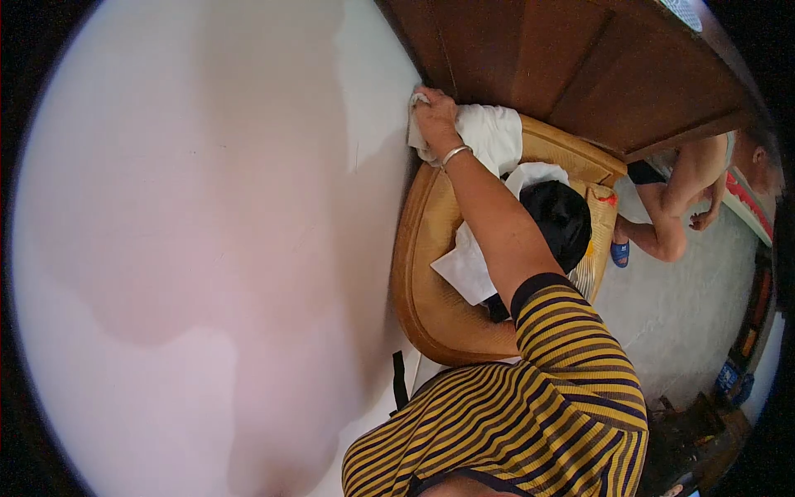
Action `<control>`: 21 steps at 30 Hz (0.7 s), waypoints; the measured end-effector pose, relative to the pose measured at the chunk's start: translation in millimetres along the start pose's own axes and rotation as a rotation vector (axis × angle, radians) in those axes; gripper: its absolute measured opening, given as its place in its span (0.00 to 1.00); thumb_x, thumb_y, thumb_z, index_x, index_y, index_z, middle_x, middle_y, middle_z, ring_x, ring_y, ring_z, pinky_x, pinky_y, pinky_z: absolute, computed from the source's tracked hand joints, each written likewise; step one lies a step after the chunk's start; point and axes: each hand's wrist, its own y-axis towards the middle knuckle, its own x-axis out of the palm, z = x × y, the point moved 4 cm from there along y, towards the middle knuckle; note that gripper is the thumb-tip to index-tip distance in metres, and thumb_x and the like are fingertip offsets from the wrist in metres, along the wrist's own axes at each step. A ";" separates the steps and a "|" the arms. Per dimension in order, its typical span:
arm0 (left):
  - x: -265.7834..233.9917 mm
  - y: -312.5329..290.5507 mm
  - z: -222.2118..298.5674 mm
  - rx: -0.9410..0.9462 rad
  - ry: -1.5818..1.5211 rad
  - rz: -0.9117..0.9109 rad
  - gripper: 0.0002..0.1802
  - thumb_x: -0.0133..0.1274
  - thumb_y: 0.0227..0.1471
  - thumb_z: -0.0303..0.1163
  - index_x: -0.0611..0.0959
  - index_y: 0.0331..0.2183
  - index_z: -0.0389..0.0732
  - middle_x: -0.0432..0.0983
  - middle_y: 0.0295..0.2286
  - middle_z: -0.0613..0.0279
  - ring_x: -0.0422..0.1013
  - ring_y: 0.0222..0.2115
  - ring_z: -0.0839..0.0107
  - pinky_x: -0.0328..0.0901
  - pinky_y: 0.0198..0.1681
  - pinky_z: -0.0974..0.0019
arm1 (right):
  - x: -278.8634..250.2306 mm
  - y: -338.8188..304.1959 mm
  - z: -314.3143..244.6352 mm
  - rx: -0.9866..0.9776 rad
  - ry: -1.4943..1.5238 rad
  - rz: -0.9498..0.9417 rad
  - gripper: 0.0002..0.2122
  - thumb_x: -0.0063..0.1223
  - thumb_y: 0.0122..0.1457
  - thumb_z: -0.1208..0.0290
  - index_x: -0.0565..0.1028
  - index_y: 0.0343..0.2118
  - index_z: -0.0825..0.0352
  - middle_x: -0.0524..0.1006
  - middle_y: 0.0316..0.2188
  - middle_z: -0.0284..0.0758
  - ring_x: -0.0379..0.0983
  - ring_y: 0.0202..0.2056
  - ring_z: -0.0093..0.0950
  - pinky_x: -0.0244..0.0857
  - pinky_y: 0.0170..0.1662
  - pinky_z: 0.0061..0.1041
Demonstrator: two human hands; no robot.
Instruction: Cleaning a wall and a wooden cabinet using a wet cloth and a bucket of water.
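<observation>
Short-sleeved knit top with narrow yellow and dark navy horizontal stripes (530,414), sleeve ending in a dark ribbed cuff just above the elbow. Thin silver metal bangle (455,154) round the wrist. One bare forearm (497,224) visible below the sleeve, hand (436,118) bare, no glove, no rings discernible. Other arm out of view.

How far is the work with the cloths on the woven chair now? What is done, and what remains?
Done: nothing looks clearly finished. In hand: the right hand is closed on a white cloth at the top edge of the woven chair, close to the white wall. Left: a folded white piece and a black garment lie on the chair. The left hand is out of view.
</observation>
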 end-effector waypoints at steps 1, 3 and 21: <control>1.0 0.1 0.6 -0.002 0.023 -0.029 0.24 0.45 0.49 0.43 0.71 0.41 0.31 0.68 0.38 0.43 0.64 0.40 0.49 0.57 0.46 0.49 | 0.2 -5.1 -1.5 0.034 0.090 -0.010 0.11 0.47 0.45 0.77 0.75 0.34 0.67 0.74 0.34 0.42 0.71 0.39 0.35 0.62 0.44 0.25; 0.1 1.6 1.4 0.008 0.030 -0.012 0.24 0.45 0.49 0.43 0.72 0.40 0.31 0.68 0.38 0.43 0.64 0.40 0.49 0.57 0.46 0.49 | 1.5 -9.5 -3.2 0.069 0.177 -0.022 0.11 0.47 0.45 0.76 0.76 0.34 0.66 0.74 0.35 0.42 0.71 0.39 0.36 0.62 0.44 0.26; 4.2 -3.7 -5.4 -0.025 -0.012 0.075 0.23 0.46 0.48 0.44 0.74 0.38 0.33 0.68 0.38 0.45 0.64 0.39 0.51 0.58 0.44 0.50 | -5.7 1.0 -15.1 -0.130 0.079 0.107 0.12 0.49 0.39 0.78 0.76 0.30 0.67 0.75 0.30 0.44 0.72 0.34 0.42 0.65 0.39 0.31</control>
